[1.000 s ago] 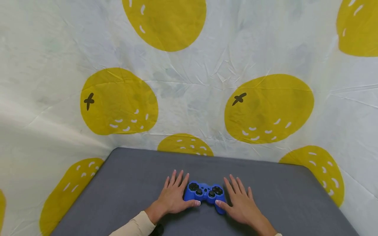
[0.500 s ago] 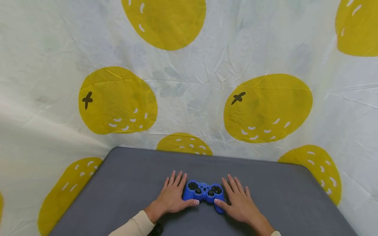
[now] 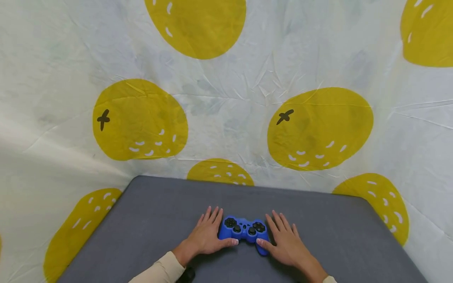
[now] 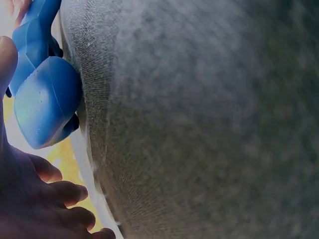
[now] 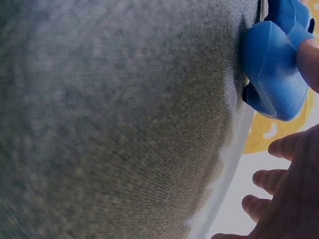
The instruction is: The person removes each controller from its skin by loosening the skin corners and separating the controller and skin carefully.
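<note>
A blue game controller (image 3: 244,228) with black sticks and button pads lies on the grey tabletop between both hands. To its left, my left hand (image 3: 207,237) has its fingers straight and spread, pointing away, with the thumb at the controller's near left side. On the other side, my right hand (image 3: 287,242) is spread likewise, and its thumb lies over the right grip. Each wrist view shows one rounded blue grip, the controller (image 4: 47,102) beside the left fingers and the controller (image 5: 276,69) under the right thumb. No fingers curl around it.
The grey cloth-covered table (image 3: 159,212) has rounded far corners. Behind it and at both sides hangs a white curtain (image 3: 226,129) printed with large yellow fruit shapes. A small black object (image 3: 187,274) shows by the left wrist, partly hidden by the sleeve (image 3: 161,269).
The whole head view has shifted slightly left and up. Both hands and the controller stay almost the same relative to each other, the right fingers perhaps a touch nearer to the controller.
</note>
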Action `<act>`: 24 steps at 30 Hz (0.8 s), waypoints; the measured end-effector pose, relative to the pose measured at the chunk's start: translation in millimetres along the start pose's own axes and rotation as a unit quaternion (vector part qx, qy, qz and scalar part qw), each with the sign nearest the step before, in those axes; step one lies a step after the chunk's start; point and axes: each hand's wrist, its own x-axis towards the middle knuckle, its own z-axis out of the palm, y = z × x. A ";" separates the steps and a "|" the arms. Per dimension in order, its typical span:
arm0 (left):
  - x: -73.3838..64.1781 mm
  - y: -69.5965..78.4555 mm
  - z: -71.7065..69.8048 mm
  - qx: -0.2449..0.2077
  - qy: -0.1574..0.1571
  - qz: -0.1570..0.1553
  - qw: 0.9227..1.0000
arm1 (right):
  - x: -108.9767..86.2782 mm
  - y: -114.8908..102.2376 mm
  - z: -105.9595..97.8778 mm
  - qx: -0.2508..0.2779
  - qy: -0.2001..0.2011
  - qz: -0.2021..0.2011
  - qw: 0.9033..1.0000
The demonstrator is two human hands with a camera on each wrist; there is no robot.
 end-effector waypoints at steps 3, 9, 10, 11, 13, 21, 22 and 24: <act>0.3 0.6 0.0 -0.015 -0.010 -0.002 1.000 | -0.3 0.2 0.2 0.003 -0.006 0.000 1.000; 0.8 1.9 -0.9 -0.051 -0.007 0.003 0.999 | 0.6 0.0 0.5 0.015 -0.008 0.001 1.000; 0.9 1.9 -0.8 -0.056 -0.007 0.003 0.998 | 0.6 -0.1 0.7 0.017 -0.008 0.000 1.000; 0.7 2.2 -1.3 -0.061 -0.008 0.003 0.998 | 0.5 -0.2 0.7 0.020 -0.009 0.000 1.000; 0.4 3.2 -2.1 -0.067 -0.008 0.003 0.998 | 0.7 -0.2 1.0 0.024 -0.009 -0.002 1.000; 2.3 3.2 -2.8 -0.117 -0.008 0.014 0.993 | 1.8 0.6 3.3 0.043 -0.015 -0.005 0.999; 2.6 2.7 -3.0 -0.123 -0.011 0.014 0.992 | 2.4 0.7 3.7 0.045 -0.015 -0.005 0.999; 3.0 0.9 -2.9 -0.132 -0.015 0.015 0.991 | 3.3 1.2 4.8 0.049 -0.016 -0.006 0.999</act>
